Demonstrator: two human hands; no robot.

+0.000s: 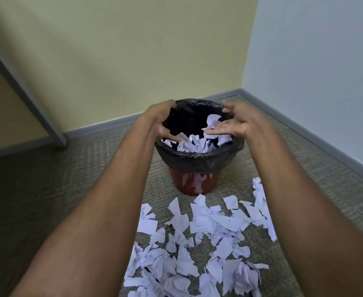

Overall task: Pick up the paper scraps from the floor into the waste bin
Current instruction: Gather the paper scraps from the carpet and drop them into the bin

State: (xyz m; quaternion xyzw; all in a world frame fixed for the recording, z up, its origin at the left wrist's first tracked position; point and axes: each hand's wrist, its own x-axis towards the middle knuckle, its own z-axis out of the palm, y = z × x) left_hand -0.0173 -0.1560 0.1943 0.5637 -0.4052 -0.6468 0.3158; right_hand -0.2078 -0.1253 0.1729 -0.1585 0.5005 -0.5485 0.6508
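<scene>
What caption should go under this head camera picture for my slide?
Both open hands, left hand and right hand, drop paper scraps into the lined waste bin; many scraps on the carpet.

Soft, even indoor light, dim at the left floor; hands slightly motion-blurred, wide-angle bending at the edges.

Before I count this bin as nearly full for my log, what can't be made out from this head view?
- Fill depth of the waste bin: the black liner and rim hide all but the top scraps in the bin.
- Pile of scraps on the floor: cut off by the bottom edge and partly covered by both forearms.
- Left hand and right hand: motion-blurred; whether a scrap touches the fingers is unclear.
- Print on the scraps: too small.
</scene>
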